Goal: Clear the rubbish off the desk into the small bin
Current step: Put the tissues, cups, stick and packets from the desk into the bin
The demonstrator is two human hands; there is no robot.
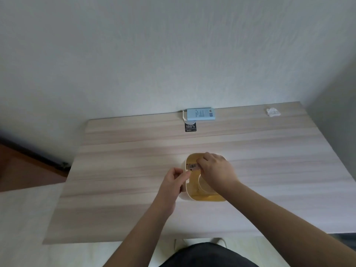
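A small cream bin [189,197] with a yellow inside stands on the wooden desk [119,170], near the front middle. My right hand [215,170] is over the bin's mouth, pinching a small printed wrapper [192,166] above the far left of the opening. My left hand [174,180] rests against the bin's left rim, fingers curled on it. At the desk's back edge lie a light blue box [200,114], a black "100%" tag [190,127] just in front of it, and a crumpled white tissue [272,112] at the back right.
The desk stands against a pale wall, with another wall close on the right. To the left the floor is dark brown, with a pale surface nearer me. My dark trousers show below the front edge.
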